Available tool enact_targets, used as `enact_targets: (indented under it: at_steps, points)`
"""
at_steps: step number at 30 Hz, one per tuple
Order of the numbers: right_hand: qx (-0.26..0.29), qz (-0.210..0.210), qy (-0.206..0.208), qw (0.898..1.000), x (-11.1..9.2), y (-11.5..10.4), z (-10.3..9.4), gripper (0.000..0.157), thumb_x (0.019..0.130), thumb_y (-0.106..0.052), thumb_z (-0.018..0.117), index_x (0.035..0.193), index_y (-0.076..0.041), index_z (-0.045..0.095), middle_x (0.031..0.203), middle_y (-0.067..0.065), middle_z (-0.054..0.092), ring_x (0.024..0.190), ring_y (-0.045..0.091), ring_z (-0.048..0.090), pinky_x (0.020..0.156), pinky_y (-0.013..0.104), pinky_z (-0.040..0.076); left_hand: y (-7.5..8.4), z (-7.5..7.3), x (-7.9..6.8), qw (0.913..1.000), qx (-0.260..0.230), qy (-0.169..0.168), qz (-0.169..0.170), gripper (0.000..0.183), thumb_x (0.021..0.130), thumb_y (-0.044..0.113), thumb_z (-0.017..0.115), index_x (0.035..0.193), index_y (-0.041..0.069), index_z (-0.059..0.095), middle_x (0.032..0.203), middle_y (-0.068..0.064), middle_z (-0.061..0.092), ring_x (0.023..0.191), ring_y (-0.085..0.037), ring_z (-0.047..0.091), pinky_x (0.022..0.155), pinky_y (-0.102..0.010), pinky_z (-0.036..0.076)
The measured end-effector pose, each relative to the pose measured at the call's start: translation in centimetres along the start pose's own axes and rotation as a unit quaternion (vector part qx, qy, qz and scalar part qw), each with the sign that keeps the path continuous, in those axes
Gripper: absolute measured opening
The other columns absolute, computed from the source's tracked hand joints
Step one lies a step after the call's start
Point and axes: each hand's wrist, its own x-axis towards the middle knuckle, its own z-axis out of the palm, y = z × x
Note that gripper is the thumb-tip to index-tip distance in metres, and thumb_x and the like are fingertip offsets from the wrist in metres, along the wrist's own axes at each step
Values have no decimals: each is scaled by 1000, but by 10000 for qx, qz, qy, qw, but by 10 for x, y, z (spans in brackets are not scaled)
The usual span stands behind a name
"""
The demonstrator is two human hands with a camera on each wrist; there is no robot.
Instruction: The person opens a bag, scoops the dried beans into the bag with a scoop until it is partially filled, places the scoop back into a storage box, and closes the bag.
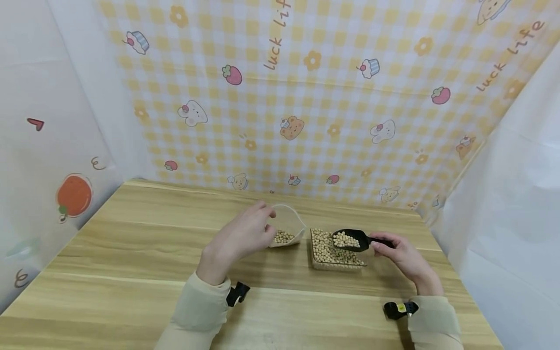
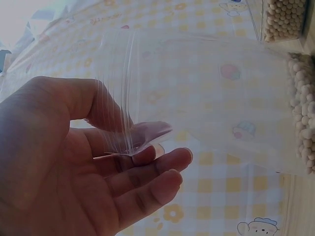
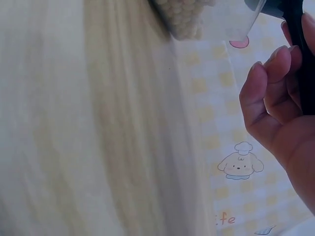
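Observation:
My left hand (image 1: 245, 228) pinches the rim of a clear zip bag (image 2: 206, 88) between thumb and index finger, its other fingers loosely bent. Round beige beans (image 2: 302, 118) lie at the bottom of the bag, which stands with its mouth spread. My right hand (image 1: 404, 255) grips the handle of a black scoop (image 1: 362, 240). Beige beans (image 1: 345, 239) fill the scoop's bowl, which is over a clear rectangular container (image 1: 337, 267) full of the same beans. In the right wrist view, the fingers wrap the dark handle (image 3: 307, 93); most of the scoop is out of frame.
The wood-grain table (image 1: 144, 253) extends around the bag and container. Behind stands a yellow-checked cloth wall (image 1: 262, 102), with white sheets (image 1: 512, 218) at both sides. The bag is just left of the container, with a small gap between them.

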Motion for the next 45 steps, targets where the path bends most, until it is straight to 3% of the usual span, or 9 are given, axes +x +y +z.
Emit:
enact_targets:
  at_steps: [7,11,22,32,45]
  points:
    - [-64,-103,269,9996,-1,-6,-1,31,97,-3,56,122,15,55,88,7,65,79,14,62,75,25,53,0,0,0,10000,42,-5,31,38,89,14,52,122,0,63,121,-6,57,67,-11,50,65,-28,45]
    - [-68,-162,415,9990,0,-13,-2,30,98,-4,56,122,13,56,84,0,63,77,12,61,74,24,51,0,0,1,10000,56,35,57,38,89,14,52,122,0,63,120,-6,57,70,-12,51,66,-27,46]
    - [395,-237,807,9957,1,-35,2,22,98,-6,57,118,-1,65,82,0,62,74,11,59,71,24,51,-1,2,1,9999,47,38,108,38,88,13,52,121,0,64,119,-6,57,69,-12,51,65,-27,46]
    - [222,-573,1176,9912,1,-68,13,24,96,-4,58,117,8,62,76,5,61,70,13,58,69,23,49,0,2,1,10000,15,18,76,38,89,13,51,122,0,64,120,-7,57,66,-11,50,62,-27,45]
    - [74,-916,1137,9893,8,-113,49,24,94,-1,61,115,10,62,77,17,59,68,17,56,65,25,49,1,2,1,10000,48,-19,85,38,89,14,52,122,-1,63,121,-7,57,71,-13,51,66,-27,46]
